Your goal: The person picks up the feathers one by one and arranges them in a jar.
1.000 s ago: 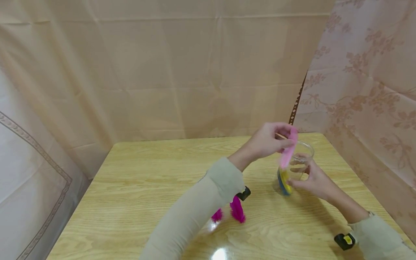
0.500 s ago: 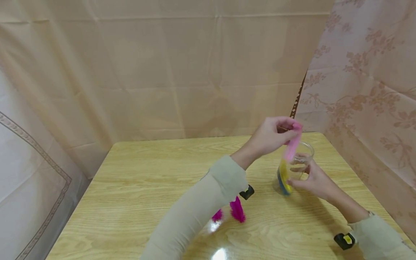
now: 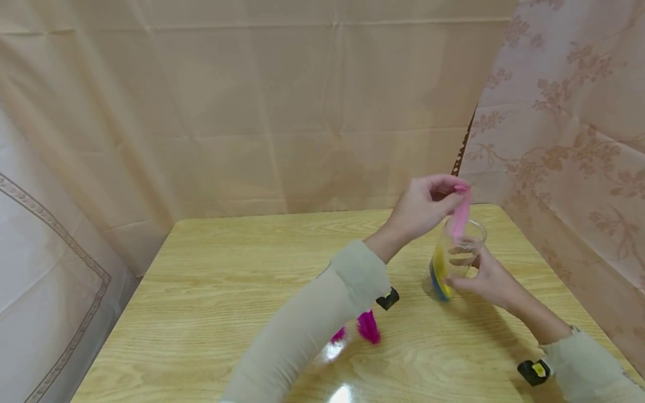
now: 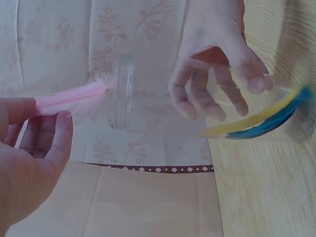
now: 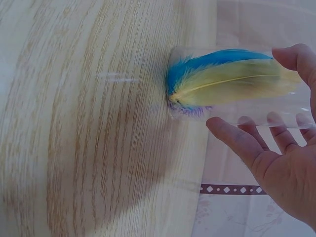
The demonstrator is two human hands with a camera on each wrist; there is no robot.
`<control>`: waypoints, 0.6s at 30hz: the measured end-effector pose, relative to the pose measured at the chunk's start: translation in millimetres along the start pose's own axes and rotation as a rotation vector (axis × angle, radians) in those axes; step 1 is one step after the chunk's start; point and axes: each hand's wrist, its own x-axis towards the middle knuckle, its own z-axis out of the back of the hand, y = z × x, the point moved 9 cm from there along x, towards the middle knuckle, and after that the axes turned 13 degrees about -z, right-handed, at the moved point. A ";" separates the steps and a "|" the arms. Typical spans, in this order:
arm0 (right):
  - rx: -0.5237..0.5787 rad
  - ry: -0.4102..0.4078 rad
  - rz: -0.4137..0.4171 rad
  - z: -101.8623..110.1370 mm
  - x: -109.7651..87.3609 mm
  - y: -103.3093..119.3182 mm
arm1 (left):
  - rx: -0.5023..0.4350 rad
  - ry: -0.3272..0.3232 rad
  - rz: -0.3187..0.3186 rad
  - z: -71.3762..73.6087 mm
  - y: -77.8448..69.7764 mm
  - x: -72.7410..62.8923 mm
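Note:
A clear jar [image 3: 476,228] stands upright on the table at the right, with a yellow feather [image 5: 232,84] and a blue feather [image 5: 217,60] leaning inside it. Some purple fluff [image 5: 190,109] shows at its bottom in the right wrist view. My right hand [image 3: 486,280] holds the jar's side, fingers and thumb curved round it. Above the jar's mouth, my left hand [image 3: 423,204] pinches one end of a pink feather [image 4: 74,98]. The feather's fluffy tip hangs down at the rim in the left wrist view.
Magenta feathers [image 3: 369,327] lie on the wooden table [image 3: 227,268] near the left sleeve, which partly hides them. A beige curtain [image 3: 252,112] hangs behind the table, and a flowered curtain [image 3: 579,140] on the right.
My left hand has risen and moved slightly right with the pink feather, bringing its lower tip to the jar's mouth. The right hand and jar have stayed in place.

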 end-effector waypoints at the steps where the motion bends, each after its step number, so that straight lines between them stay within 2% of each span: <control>1: 0.001 -0.001 0.002 0.3 -0.3 0.1 | -0.003 -0.004 -0.004 -0.4 -0.7 0.3; 8: 0.021 -0.007 0.035 1.2 -0.2 1.5 | -0.005 -0.044 -0.031 -2.2 -2.9 0.6; 18: 0.018 -0.007 0.024 1.6 -1.8 0.4 | 0.013 -0.049 0.001 -7.5 7.8 -7.6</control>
